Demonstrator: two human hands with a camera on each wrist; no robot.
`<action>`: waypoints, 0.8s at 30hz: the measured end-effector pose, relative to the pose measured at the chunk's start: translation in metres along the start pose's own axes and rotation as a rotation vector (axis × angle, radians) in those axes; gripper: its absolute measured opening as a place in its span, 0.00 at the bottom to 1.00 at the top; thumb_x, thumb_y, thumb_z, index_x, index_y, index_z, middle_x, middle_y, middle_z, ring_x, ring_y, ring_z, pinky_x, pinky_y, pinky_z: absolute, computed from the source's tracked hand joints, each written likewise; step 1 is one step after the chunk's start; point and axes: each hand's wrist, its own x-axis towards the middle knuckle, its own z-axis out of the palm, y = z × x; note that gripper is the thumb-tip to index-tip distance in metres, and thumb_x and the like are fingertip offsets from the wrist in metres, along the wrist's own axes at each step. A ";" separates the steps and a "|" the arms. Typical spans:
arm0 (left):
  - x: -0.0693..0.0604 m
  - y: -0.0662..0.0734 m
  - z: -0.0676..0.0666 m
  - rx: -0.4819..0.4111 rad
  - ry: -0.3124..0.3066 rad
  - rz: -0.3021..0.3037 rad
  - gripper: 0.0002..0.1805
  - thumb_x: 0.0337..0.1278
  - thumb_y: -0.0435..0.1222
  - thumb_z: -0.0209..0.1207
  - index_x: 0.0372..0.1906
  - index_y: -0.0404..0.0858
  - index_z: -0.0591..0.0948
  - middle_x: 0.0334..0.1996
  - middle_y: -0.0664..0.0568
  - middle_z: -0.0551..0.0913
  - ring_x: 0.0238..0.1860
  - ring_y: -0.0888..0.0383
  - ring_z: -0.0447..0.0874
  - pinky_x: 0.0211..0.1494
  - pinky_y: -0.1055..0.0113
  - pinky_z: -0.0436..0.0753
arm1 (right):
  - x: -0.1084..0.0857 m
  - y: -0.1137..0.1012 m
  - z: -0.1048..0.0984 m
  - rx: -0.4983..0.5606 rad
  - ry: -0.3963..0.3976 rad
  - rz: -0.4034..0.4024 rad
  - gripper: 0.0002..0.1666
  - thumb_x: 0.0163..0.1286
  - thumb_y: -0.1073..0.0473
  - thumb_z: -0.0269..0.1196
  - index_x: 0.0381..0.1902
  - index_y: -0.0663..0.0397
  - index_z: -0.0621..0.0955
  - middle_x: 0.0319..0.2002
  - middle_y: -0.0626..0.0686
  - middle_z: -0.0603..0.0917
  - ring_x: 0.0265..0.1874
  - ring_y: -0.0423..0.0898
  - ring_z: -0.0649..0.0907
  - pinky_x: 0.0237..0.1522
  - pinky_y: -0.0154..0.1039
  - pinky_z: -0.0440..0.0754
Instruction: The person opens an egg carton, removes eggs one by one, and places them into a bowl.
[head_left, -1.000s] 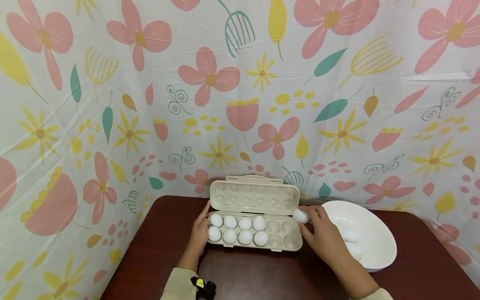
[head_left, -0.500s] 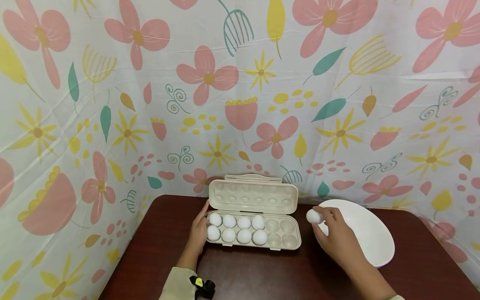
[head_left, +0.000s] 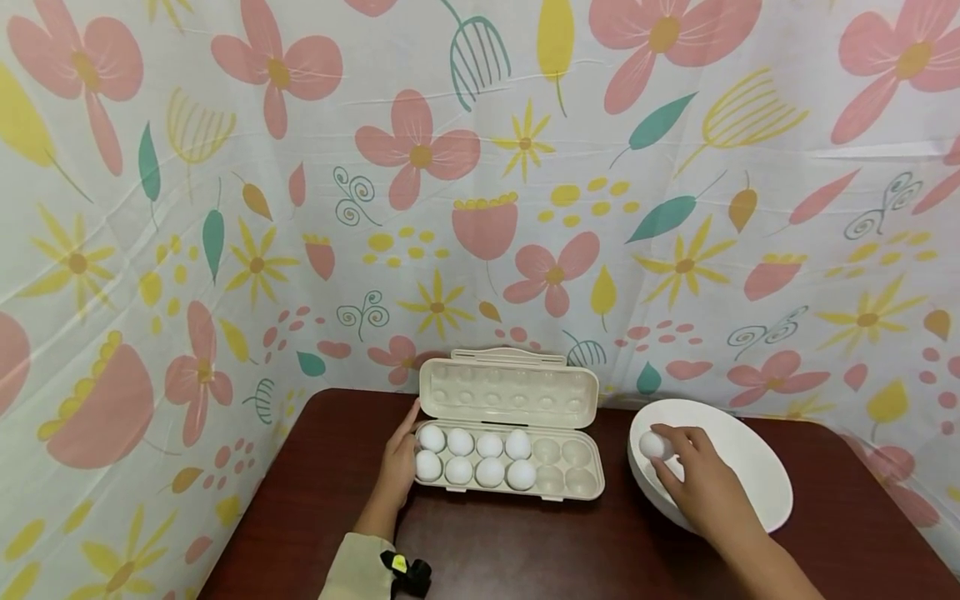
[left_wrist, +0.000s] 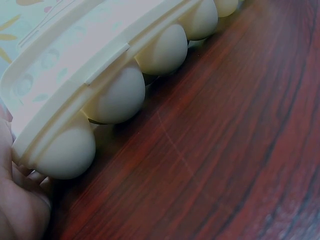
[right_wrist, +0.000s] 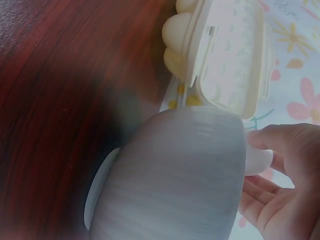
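Observation:
My right hand (head_left: 701,479) pinches a white egg (head_left: 652,445) between thumb and fingers, over the left part of a white bowl (head_left: 765,467). In the right wrist view that egg (right_wrist: 258,161) shows partly behind the bowl's rim (right_wrist: 240,150). To the left lies an egg carton (head_left: 510,392) with its lid raised. White eggs (head_left: 490,472) fill the cups on its left and middle; several cups at its right end hold none. My left hand (head_left: 396,467) rests against the carton's left end, fingers along the side; the left wrist view shows it partly hidden there.
The dark red-brown table (head_left: 525,550) carries the carton and the bowl. A floral cloth (head_left: 555,192) hangs close behind and along the left. A small black device (head_left: 408,575) sits on my left sleeve.
My right hand has carried the egg rightward from beside the carton's right end to over the bowl. It now covers the eggs seen in the bowl earlier. The left hand stays put.

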 end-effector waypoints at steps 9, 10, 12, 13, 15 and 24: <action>0.000 0.001 -0.001 0.017 -0.002 -0.011 0.36 0.68 0.26 0.35 0.80 0.49 0.59 0.70 0.38 0.73 0.74 0.43 0.64 0.74 0.48 0.60 | -0.005 0.004 -0.002 -0.027 -0.100 0.016 0.28 0.56 0.64 0.74 0.56 0.56 0.81 0.44 0.62 0.80 0.28 0.48 0.81 0.30 0.50 0.79; 0.001 -0.001 -0.001 0.017 -0.002 -0.014 0.37 0.68 0.25 0.35 0.80 0.49 0.58 0.70 0.38 0.73 0.74 0.43 0.64 0.73 0.48 0.60 | -0.005 0.004 -0.002 -0.025 -0.106 0.018 0.27 0.56 0.64 0.74 0.55 0.56 0.82 0.44 0.62 0.80 0.28 0.49 0.81 0.31 0.51 0.79; 0.004 -0.007 -0.001 0.015 -0.001 -0.018 0.37 0.68 0.25 0.35 0.80 0.49 0.58 0.69 0.37 0.73 0.74 0.43 0.64 0.73 0.48 0.60 | -0.005 0.005 -0.002 -0.023 -0.117 0.019 0.27 0.55 0.64 0.74 0.54 0.56 0.83 0.44 0.61 0.81 0.29 0.49 0.82 0.31 0.51 0.79; 0.006 -0.011 -0.001 0.011 0.003 -0.018 0.37 0.68 0.25 0.34 0.80 0.49 0.58 0.69 0.37 0.73 0.74 0.42 0.64 0.73 0.47 0.61 | -0.005 0.006 -0.002 -0.023 -0.121 0.017 0.27 0.54 0.65 0.75 0.54 0.56 0.83 0.43 0.60 0.81 0.29 0.49 0.82 0.31 0.50 0.79; 0.010 -0.019 0.000 0.004 0.014 -0.018 0.37 0.68 0.25 0.34 0.80 0.50 0.58 0.69 0.38 0.74 0.73 0.43 0.65 0.73 0.47 0.60 | -0.005 0.007 -0.002 -0.024 -0.132 0.017 0.27 0.53 0.65 0.75 0.53 0.56 0.84 0.42 0.59 0.81 0.30 0.48 0.82 0.31 0.49 0.79; 0.014 -0.034 0.001 0.022 0.054 0.002 0.37 0.68 0.28 0.35 0.79 0.55 0.61 0.68 0.45 0.77 0.71 0.48 0.68 0.70 0.53 0.64 | -0.008 0.016 -0.002 -0.016 -0.202 -0.010 0.25 0.56 0.62 0.74 0.53 0.51 0.85 0.38 0.49 0.82 0.30 0.43 0.82 0.29 0.38 0.77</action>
